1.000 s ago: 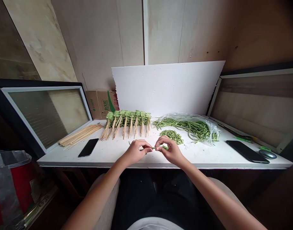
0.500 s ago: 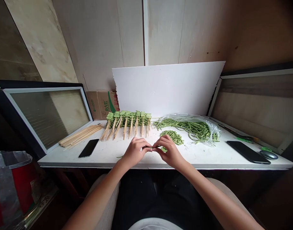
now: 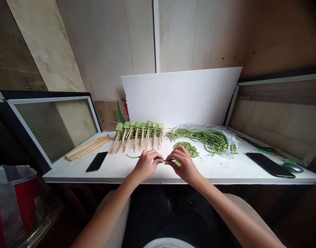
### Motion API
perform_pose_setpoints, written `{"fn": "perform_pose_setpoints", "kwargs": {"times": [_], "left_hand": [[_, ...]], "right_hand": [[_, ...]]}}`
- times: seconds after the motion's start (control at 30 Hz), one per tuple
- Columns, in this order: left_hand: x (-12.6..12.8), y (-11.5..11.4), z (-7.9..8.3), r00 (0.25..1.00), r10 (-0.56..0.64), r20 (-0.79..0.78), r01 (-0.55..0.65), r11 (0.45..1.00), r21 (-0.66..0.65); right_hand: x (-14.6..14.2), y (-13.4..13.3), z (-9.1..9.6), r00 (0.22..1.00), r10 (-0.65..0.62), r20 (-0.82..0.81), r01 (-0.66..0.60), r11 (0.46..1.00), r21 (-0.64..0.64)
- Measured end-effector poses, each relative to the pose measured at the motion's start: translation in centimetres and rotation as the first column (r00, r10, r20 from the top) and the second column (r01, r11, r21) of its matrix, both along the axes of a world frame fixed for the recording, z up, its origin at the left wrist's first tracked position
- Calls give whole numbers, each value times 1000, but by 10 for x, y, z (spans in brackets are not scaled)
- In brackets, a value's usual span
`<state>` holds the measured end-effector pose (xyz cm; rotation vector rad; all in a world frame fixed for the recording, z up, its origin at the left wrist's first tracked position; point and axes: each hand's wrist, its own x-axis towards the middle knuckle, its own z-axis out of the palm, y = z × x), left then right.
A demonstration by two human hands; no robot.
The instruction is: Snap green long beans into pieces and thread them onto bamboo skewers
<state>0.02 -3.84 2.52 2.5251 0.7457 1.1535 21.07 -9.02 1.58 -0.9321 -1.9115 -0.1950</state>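
— Two bare hands sit just above the near edge of a white tabletop [image 3: 173, 181]. What is each one doing?

— The left hand [image 3: 145, 165] is curled closed around a long, thin green bean [image 3: 133, 156]. The right hand [image 3: 181, 163] pinches that same bean between thumb and fingertips.

— Where does the bean lie relative to the grip?

— Its long tail sticks out to the left of the left hand, arcing low over the table. A short stretch crosses the small gap between the hands, and a stub shows beneath the right hand.

— Why hold it so close together?

— Probably because a bean this slender needs support on both sides; a wider grip would let it flop.

— And beyond the hands?

— Just past the right hand lies a small heap of short green bean pieces [image 3: 187, 148]. To its left, a dense row of bean pieces sits threaded on pale bamboo skewers [image 3: 139, 129], their bare ends pointing toward the person. To the right, long green beans fill a clear plastic bag [image 3: 204, 139]. A white foam board [image 3: 181, 96] stands behind everything.
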Motion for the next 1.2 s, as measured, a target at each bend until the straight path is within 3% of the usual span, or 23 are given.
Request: {"fn": "perform_pose_setpoints", "kwargs": {"times": [0.2, 0.37, 0.57, 0.7, 0.77, 0.87, 1.0, 1.07, 1.2], "left_hand": [[9, -7, -3, 996, -87, 36, 92, 981, -171], [11, -7, -2, 986, -145, 77, 158, 965, -208], [10, -3, -2, 936, -318, 154, 352, 871, -343], [7, 9, -9, 952, -255, 167, 305, 831, -466], [3, 19, -13, 959, -225, 171, 282, 819, -500], [-2, 31, -20, 966, -162, 201, 245, 823, -513], [-4, 36, -26, 975, -94, 202, 187, 838, -513], [-3, 35, -28, 980, -86, 180, 168, 842, -512], [-1, 34, -30, 988, -75, 133, 134, 849, -511]], "right_hand": [[-6, -2, -2, 989, 50, -137, -58, 997, -52], [-9, -2, -4, 957, 133, -259, -181, 969, -170], [-4, -1, -3, 908, 260, -330, -350, 902, -251], [-6, -10, 9, 885, 342, -317, -429, 863, -268], [-7, -16, 17, 883, 353, -309, -432, 869, -243], [3, -15, 24, 925, 267, -271, -315, 937, -149], [40, 12, 12, 994, -22, -104, 9, 992, -129], [62, 30, -4, 987, -149, -65, 134, 971, -199], [93, 56, -42, 955, -295, 31, 282, 870, -404]]}}
